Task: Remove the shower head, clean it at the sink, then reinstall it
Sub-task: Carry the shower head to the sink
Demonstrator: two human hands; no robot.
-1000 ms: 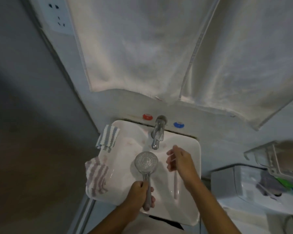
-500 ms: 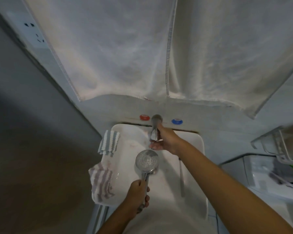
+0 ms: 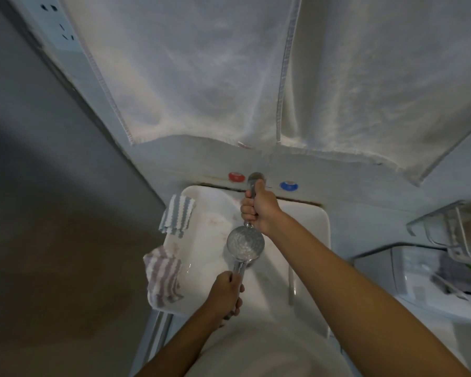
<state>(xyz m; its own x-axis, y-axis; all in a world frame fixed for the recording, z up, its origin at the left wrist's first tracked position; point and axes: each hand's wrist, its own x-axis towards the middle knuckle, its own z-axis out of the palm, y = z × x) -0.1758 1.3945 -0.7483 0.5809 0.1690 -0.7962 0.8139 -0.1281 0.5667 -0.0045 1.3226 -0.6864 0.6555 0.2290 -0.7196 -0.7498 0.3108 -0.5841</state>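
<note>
The left hand grips the round chrome shower head by its handle over the white rectangular sink. The right hand wraps the chrome faucet just behind it. Two striped cloths drape the sink's left rim.

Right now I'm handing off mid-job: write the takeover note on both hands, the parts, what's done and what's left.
Left hand: grips the shower head by its handle, face up over the sink.
Right hand: wrapped round the faucet.
Done: head is off and at the sink.
Unclear: whether water is running.
Left: rinse and clean the head, then reinstall it.
</note>
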